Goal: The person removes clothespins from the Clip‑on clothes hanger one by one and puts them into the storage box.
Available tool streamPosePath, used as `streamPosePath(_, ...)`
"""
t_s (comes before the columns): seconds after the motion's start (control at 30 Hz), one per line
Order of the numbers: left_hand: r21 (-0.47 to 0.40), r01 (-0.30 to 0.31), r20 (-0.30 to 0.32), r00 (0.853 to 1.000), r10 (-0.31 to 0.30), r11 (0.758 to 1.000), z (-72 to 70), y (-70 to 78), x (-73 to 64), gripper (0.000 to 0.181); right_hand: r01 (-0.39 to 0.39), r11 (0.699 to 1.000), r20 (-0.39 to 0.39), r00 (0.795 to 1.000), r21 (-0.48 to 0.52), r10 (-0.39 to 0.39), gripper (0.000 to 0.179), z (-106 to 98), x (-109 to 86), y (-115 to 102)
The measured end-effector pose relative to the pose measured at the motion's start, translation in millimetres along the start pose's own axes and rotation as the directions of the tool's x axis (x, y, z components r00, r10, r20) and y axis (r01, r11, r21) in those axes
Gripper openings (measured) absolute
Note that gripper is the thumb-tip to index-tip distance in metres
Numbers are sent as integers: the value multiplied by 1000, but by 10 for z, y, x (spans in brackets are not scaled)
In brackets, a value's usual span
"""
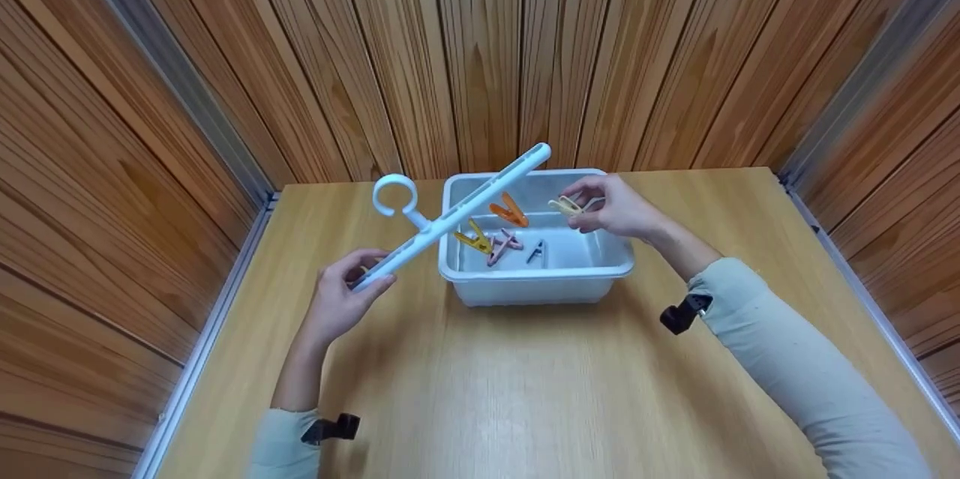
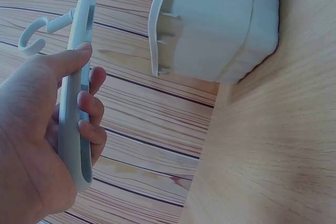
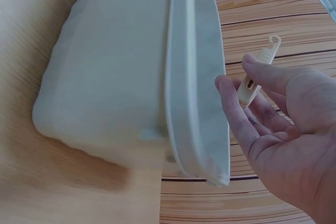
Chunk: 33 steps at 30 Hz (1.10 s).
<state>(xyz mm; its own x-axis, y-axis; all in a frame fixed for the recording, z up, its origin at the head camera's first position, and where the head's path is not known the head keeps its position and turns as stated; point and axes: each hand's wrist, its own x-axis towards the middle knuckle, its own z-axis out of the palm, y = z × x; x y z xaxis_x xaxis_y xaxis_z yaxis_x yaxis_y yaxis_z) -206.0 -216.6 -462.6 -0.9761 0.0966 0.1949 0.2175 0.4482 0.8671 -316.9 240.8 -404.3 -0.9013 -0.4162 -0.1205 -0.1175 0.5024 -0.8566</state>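
Observation:
My left hand grips the lower end of a light blue clothes hanger, its bar slanting up to the right and its hook to the left. My right hand pinches a pale yellow clothespin between thumb and fingers, over the right part of a white plastic basin. An orange clothespin and a yellow clothespin show right beside the hanger bar, overlapping the basin in the head view. Pink clothespins and a small grey-blue clothespin appear within the basin's outline.
The basin stands toward the back of a wooden table. Wood-panelled walls rise behind and at both sides, with metal rails along the table's sides. Small black devices sit on both sleeves.

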Motion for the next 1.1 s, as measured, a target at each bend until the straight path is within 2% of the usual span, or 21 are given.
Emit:
streamPosePath(0.2,2,21,15,1000,-21,1000,-15,1,1,32,-21,999,6,1000,25,21,51,20,9,7)
streamPosePath(0.43,-5,35,43,998,-35,999,-32,-6,13,32,-3,985,-55,998,172,13,51,-9,25,5)
streamPosePath(0.5,-6,41,52,998,-41,999,-30,-9,11,32,3,982,-62,998,188,9,49,-16,23,7)
streamPosePath(0.83,-1,46,53,998,-46,999,-26,-20,10,33,1,984,-58,998,180,9,48,-25,18,7)
streamPosePath(1.1,15,58,45,997,-59,998,-96,-21,69,33,22,978,-50,999,207,-11,49,1,-39,7)
